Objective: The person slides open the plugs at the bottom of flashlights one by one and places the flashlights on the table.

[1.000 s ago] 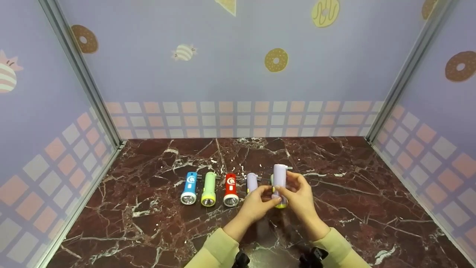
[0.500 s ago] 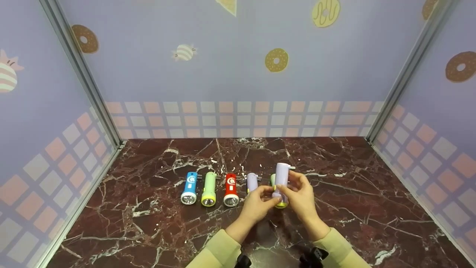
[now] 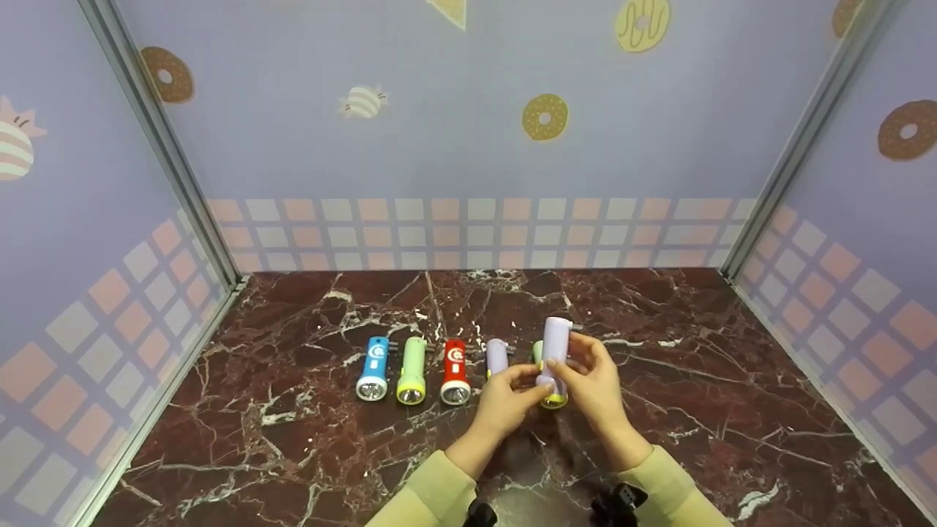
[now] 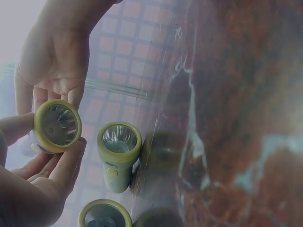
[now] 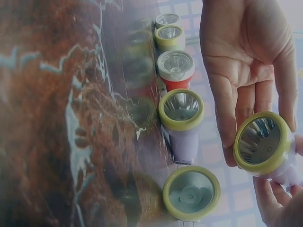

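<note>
A lavender flashlight (image 3: 556, 340) with a yellow rim is held above the table between both hands, its lens end toward me and a plug sticking out near its far end. My left hand (image 3: 505, 406) pinches the lens end with thumb and fingers. My right hand (image 3: 594, 380) grips the body from the right side. In the left wrist view, the held flashlight's lens (image 4: 59, 125) faces the camera. Behind it, partly hidden, lies a green flashlight (image 3: 538, 353). Another lavender flashlight (image 3: 497, 355) lies left of it, its near end covered by my left hand.
Farther left, a red flashlight (image 3: 454, 366), a light green flashlight (image 3: 413, 369) and a blue flashlight (image 3: 374, 366) lie in a row on the dark red marbled table (image 3: 293, 454). Patterned walls (image 3: 476, 234) enclose the back and both sides.
The held lavender flashlight has shifted slightly right and tilted a little, with its far end a bit higher in the head view. Both hands keep hold of it. The row has not moved.
</note>
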`<action>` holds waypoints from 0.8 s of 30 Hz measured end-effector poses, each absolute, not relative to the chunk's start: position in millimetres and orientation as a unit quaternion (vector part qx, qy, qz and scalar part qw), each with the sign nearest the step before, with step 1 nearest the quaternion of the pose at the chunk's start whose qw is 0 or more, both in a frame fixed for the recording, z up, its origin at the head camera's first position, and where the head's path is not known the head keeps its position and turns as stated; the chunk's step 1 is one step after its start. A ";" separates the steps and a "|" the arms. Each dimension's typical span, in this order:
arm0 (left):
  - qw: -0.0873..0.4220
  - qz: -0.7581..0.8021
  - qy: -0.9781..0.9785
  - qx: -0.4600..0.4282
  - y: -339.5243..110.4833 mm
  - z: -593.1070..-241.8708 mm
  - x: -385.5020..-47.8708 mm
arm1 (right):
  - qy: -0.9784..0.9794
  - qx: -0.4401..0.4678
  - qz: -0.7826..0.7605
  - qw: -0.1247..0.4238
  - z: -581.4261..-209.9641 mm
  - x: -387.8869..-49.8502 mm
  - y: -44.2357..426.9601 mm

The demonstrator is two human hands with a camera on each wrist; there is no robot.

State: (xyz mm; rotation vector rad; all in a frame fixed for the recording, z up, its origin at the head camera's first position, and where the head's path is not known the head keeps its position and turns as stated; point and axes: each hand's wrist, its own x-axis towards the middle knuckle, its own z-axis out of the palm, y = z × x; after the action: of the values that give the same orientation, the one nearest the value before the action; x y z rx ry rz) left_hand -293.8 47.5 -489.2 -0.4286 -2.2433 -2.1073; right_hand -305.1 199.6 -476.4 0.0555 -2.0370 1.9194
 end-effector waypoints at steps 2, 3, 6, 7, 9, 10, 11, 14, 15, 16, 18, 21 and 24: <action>0.019 -0.682 -0.718 -0.139 48.8 -488.8 -293.2 | -0.720 0.017 0.672 0.172 -475.8 -305.0 199.9; 0.020 -0.684 -0.716 -0.138 49.6 -488.7 -293.0 | -0.721 0.015 0.671 0.171 -475.3 -304.9 200.1; 0.023 -0.686 -0.714 -0.137 52.7 -488.1 -292.0 | -0.723 0.007 0.670 0.168 -473.3 -304.8 201.1; 0.025 -0.687 -0.713 -0.136 53.8 -487.4 -291.7 | -0.724 0.005 0.669 0.167 -472.9 -305.2 201.7; 0.028 -0.689 -0.712 -0.134 56.3 -486.4 -291.5 | -0.726 0.002 0.668 0.163 -471.5 -306.2 203.3; 0.029 -0.690 -0.711 -0.133 57.7 -485.7 -291.3 | -0.727 0.001 0.667 0.163 -470.9 -306.9 204.3; 0.031 -0.691 -0.710 -0.132 59.2 -485.2 -291.5 | -0.729 0.000 0.665 0.162 -470.0 -307.3 205.4; 0.031 -0.697 -0.704 -0.131 64.4 -483.7 -292.4 | -0.733 -0.005 0.663 0.152 -466.6 -308.3 209.2; 0.029 -0.700 -0.702 -0.131 66.3 -483.4 -292.7 | -0.734 -0.008 0.662 0.149 -465.6 -308.8 210.8; 0.026 -0.704 -0.697 -0.131 68.3 -482.9 -292.9 | -0.735 -0.010 0.662 0.147 -464.5 -309.2 212.4; 0.021 -0.711 -0.690 -0.130 72.5 -481.8 -293.3 | -0.737 -0.016 0.661 0.142 -462.7 -310.6 216.2; 0.017 -0.716 -0.686 -0.124 79.1 -480.0 -293.4 | -0.741 -0.021 0.657 0.140 -461.4 -313.8 223.1; 0.017 -0.713 -0.691 -0.120 85.6 -477.8 -293.0 | -0.739 -0.026 0.659 0.137 -460.0 -314.9 229.7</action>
State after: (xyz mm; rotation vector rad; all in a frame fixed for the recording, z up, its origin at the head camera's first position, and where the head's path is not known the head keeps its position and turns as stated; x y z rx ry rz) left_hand -293.0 85.6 -477.8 -0.3717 -2.1473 -2.2140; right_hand -314.9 229.7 -460.0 -0.0766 -2.1384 1.9083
